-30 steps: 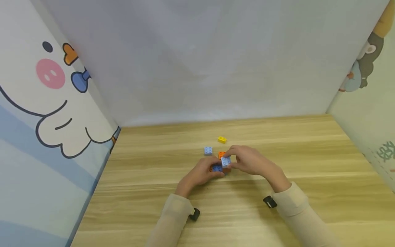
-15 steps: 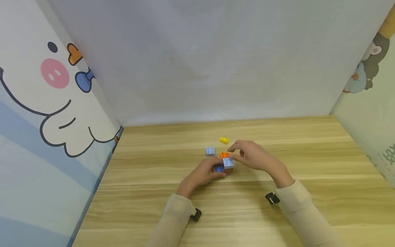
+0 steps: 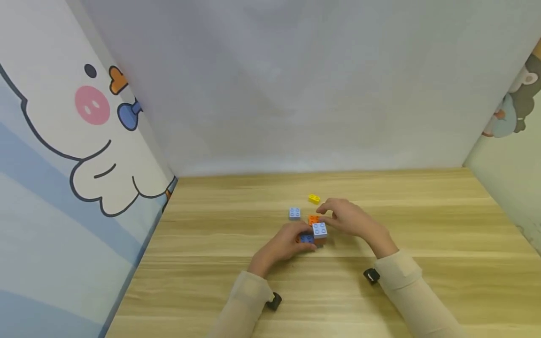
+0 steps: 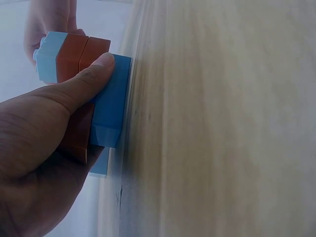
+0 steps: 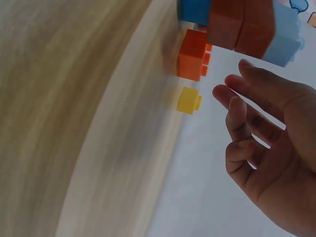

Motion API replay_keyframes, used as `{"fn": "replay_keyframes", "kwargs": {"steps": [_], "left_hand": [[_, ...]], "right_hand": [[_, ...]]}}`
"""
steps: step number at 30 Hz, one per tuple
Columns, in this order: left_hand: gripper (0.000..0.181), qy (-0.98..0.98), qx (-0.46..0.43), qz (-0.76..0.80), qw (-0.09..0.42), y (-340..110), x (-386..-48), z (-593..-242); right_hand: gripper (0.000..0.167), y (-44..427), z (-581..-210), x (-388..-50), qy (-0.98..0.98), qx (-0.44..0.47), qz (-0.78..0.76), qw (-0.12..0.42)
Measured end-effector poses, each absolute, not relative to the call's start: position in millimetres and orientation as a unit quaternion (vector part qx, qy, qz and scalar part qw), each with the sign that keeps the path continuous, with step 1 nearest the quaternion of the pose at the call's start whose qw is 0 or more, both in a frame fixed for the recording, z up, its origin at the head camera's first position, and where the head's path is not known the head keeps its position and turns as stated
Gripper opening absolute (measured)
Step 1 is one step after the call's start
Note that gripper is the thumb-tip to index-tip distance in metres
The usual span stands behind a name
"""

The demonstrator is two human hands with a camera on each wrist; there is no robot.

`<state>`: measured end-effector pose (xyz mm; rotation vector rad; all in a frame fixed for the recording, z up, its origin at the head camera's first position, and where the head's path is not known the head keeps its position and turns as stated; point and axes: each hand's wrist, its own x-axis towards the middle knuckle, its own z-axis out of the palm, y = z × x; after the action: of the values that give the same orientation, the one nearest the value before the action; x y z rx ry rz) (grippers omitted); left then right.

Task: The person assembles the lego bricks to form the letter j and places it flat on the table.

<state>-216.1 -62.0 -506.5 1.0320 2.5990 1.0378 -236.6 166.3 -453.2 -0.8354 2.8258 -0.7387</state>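
Note:
My left hand [image 3: 287, 241] grips a built stack of toy building bricks on the table, its thumb along the side in the left wrist view. At the bottom is a blue brick [image 4: 110, 101]; brown bricks [image 4: 71, 58] rise above it at one end, capped by a light blue brick [image 3: 320, 229]. Another blue brick [image 3: 306, 239] shows its studs between thumb and fingers. Just right of the stack, my right hand [image 3: 352, 223] hovers with fingers loosely bent and apart, holding nothing. An orange brick [image 3: 313, 219] sits right behind the stack, near the right fingertips.
Behind the left hand lies a loose light blue brick [image 3: 294, 213]. A small yellow brick [image 3: 314, 199] lies farther back. The wooden table [image 3: 203, 211] meets a pale wall [image 3: 296, 94] at the back, with cartoon-printed panels at both sides.
My right hand has let go of the light blue brick, which now sits atop the brown bricks, and has drawn back slightly right. My left hand keeps its grip. The head view has shifted a little.

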Motion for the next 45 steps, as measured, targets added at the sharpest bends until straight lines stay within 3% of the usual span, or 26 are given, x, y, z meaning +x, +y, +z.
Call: {"fn": "replay_keyframes", "kwargs": {"steps": [25,45], "left_hand": [[0.035,0.87,0.336,0.349,0.095,-61,-215,-505],[0.033,0.869,0.326,0.359,0.097,-60,-218,-510]], "right_hand": [[0.021,157,-469,-243,0.935,-0.277,-0.214,0.059],[0.024,164,-457,-235,0.941,-0.267,-0.202,0.043]]}}
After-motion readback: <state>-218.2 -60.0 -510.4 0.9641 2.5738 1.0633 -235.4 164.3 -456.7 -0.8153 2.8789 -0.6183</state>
